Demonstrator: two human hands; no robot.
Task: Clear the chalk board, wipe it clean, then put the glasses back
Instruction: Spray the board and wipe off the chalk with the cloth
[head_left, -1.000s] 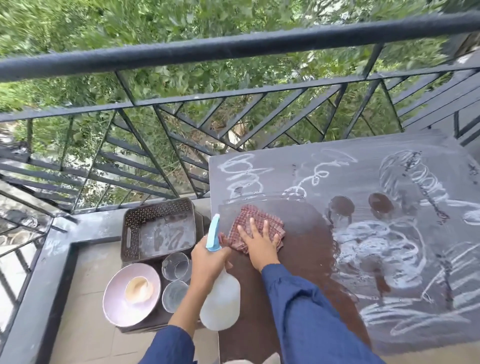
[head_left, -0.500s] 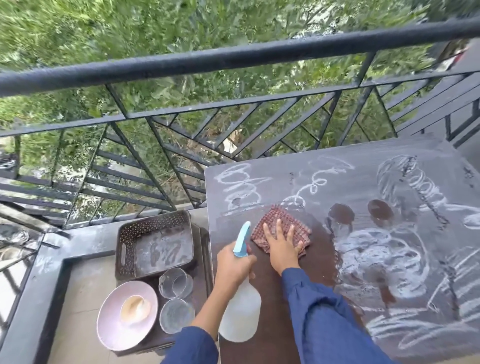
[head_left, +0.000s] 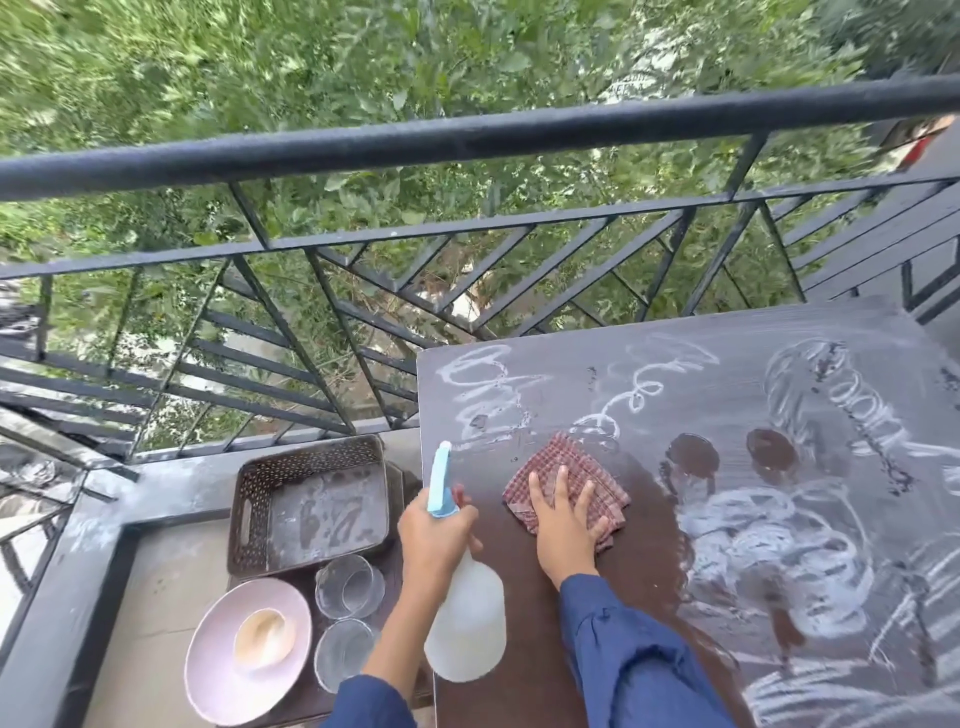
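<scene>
On the chalk board (head_left: 779, 374), near its left edge, the right hand (head_left: 563, 525) lies flat with fingers spread on a red checked cloth (head_left: 571, 467), pressing it to the surface. Around the hand and toward the person the board is dark, wet brown. White chalk loops and scribbles cover the far strip and the whole right side, with 2 round dark patches (head_left: 691, 457) among them.

The left hand (head_left: 434, 540) grips the neck of a white spray bottle (head_left: 467, 623) with a blue nozzle, held upright over the board's left edge. Both arms wear blue sleeves (head_left: 634, 670).

Off the board, the 2 glasses (head_left: 350, 584) stand on a low dark tabletop (head_left: 399, 488) just left of it, one behind the other. A pink bowl (head_left: 218, 660) with something pale inside sits beside them, and a brown perforated basket (head_left: 249, 519), smeared white inside, lies behind them. A black railing (head_left: 467, 140) runs beyond, with green leaves past it.
</scene>
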